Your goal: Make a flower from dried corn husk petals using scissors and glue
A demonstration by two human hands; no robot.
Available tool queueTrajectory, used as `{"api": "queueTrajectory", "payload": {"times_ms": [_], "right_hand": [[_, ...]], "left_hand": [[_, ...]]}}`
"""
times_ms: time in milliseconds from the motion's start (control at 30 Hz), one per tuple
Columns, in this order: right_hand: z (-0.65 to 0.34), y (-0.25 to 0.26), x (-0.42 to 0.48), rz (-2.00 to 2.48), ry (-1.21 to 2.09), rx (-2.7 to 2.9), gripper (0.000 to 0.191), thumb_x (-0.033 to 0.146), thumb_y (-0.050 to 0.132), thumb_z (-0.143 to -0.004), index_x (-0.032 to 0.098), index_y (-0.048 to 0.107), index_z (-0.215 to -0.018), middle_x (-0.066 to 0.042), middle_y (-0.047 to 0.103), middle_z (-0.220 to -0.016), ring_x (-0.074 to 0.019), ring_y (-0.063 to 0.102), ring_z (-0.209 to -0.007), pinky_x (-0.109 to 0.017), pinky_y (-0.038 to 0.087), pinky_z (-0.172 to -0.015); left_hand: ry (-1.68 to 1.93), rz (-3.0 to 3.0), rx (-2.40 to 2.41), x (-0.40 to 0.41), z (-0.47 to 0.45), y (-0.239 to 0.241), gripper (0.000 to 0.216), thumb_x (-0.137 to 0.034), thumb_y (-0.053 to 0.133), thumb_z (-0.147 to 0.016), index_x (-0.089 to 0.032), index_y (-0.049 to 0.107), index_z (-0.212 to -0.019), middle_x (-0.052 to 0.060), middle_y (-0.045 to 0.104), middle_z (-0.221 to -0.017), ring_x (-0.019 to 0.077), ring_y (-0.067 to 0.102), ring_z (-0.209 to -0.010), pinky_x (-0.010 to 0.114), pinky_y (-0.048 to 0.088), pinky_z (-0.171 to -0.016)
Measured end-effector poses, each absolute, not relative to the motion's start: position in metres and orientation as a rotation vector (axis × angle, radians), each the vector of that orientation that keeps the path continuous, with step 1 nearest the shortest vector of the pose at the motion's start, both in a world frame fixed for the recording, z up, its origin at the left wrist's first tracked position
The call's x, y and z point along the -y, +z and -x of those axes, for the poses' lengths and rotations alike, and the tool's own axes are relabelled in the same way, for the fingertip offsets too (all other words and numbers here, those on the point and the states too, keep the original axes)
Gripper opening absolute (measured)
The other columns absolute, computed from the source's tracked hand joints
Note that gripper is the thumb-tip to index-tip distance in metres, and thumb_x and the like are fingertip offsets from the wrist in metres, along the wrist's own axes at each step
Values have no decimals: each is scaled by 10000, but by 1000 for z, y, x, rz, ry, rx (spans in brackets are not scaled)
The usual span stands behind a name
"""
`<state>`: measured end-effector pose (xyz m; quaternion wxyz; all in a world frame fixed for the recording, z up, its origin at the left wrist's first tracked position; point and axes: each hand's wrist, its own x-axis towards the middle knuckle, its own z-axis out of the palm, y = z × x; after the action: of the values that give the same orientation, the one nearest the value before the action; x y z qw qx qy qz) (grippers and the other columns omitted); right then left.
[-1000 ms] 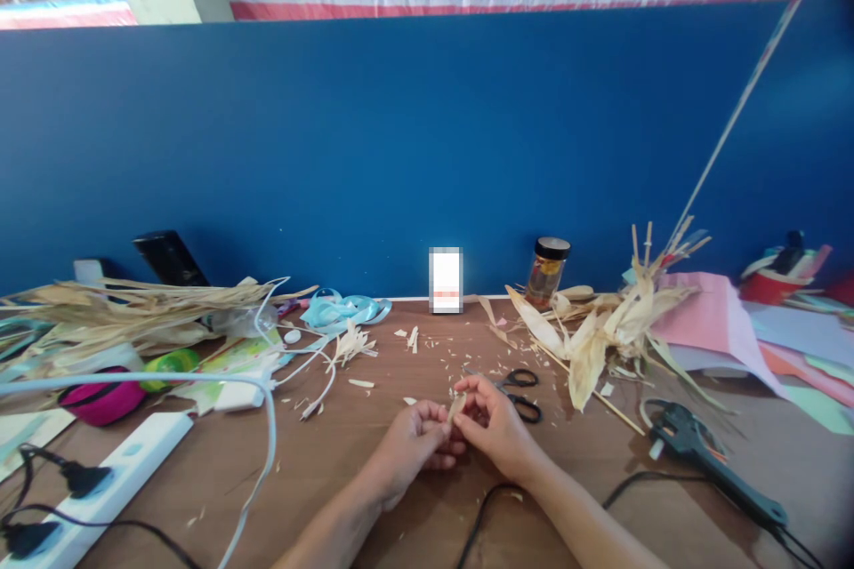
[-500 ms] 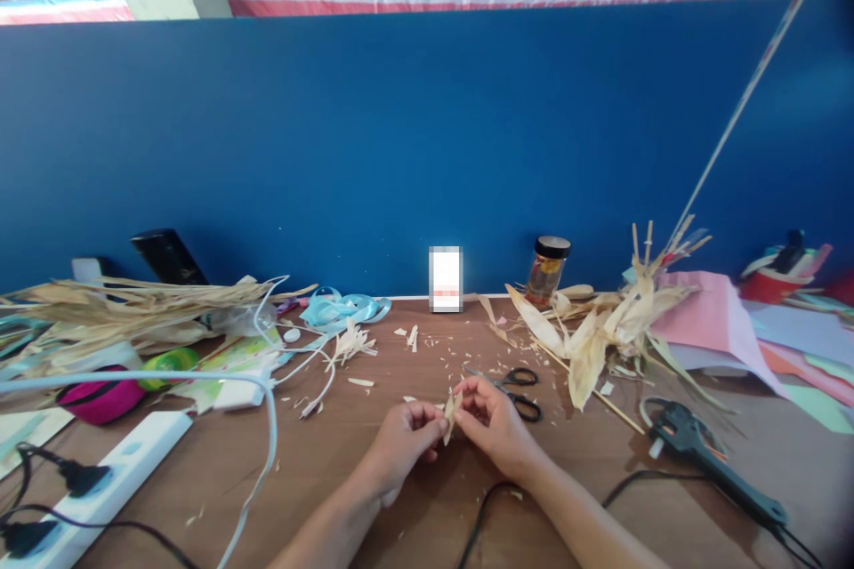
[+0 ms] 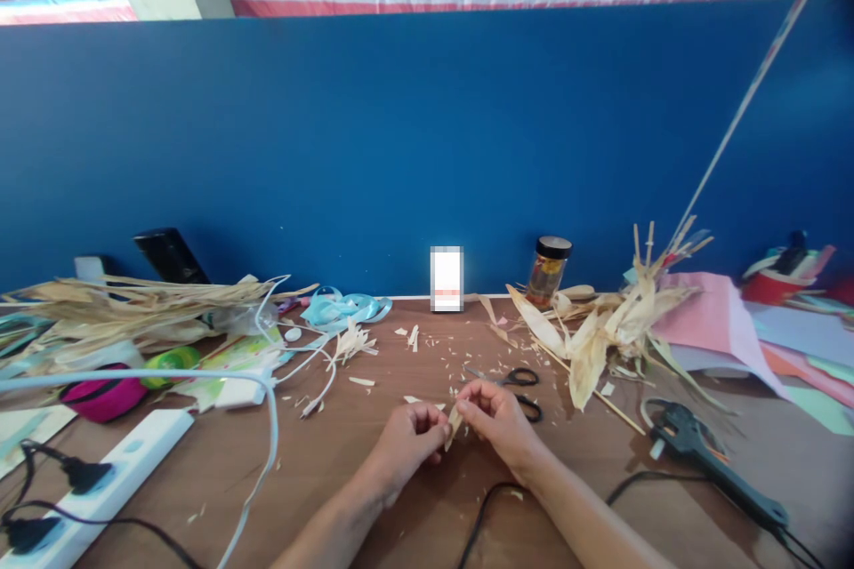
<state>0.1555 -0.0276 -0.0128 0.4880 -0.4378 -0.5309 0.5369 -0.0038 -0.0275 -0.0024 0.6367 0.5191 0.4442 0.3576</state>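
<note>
Between my two hands is a small, pale piece of dried corn husk (image 3: 455, 425), held upright at a slant above the brown table. My left hand (image 3: 412, 440) pinches its lower left edge between thumb and fingers. On the other side, my right hand (image 3: 497, 418) grips the upper part with thumb and forefinger. Black-handled scissors (image 3: 522, 377) lie just beyond my right hand, which partly covers them. Husk scraps (image 3: 414, 338) and tiny trimmings are scattered on the tabletop around and beyond my hands.
On the right lie a glue gun (image 3: 713, 462), a husk bundle (image 3: 600, 338) and coloured paper (image 3: 713, 320), with a lidded jar (image 3: 548, 274) behind. Leftward are a power strip (image 3: 126, 471), a white cable (image 3: 272, 427), blue ribbon (image 3: 347, 308) and piled husks (image 3: 133, 307). A blue partition (image 3: 414, 142) stands behind.
My right thumb and fingers have shifted slightly over the husk piece, which now tilts more to the right at its top. My left hand stays almost where it was.
</note>
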Motion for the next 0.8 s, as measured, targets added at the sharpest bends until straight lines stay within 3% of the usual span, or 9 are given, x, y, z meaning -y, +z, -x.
{"api": "queueTrajectory", "payload": {"times_ms": [200,333,500,800], "right_hand": [[-155,-9,28,1056,1355,1257,213,368,599,-719,172,520,-733,39,502,-612,-68,407,-495,-176,329,-452],[-155,-7,29,1068,1294,1345,153,304,606,-716,171,532,-727,46,478,-591,-76,429,-528,-179,337,-476],[-153,-10,29,1045,1258,1411,81,235,553,-748,175,520,-793,29,550,-644,-103,525,-588,-216,398,-568],[-152,-21,27,1022,1199,1448,207,183,526,-762,200,453,-954,23,537,-738,-115,556,-631,-237,430,-597]], "left_hand": [[845,-1045,-1031,26,7,-4,226,-347,632,-657,-140,557,-706,-18,535,-617,72,455,-549,181,401,-492],[815,-983,-1072,25,7,-2,224,-331,629,-660,-136,554,-740,11,582,-672,83,507,-583,192,428,-520],[801,-1014,-1068,25,6,-3,218,-306,644,-640,-132,567,-746,18,605,-687,78,520,-572,188,431,-518],[778,-1026,-1029,26,6,-2,263,-307,694,-587,-120,597,-746,20,617,-658,88,541,-563,211,438,-538]]}}
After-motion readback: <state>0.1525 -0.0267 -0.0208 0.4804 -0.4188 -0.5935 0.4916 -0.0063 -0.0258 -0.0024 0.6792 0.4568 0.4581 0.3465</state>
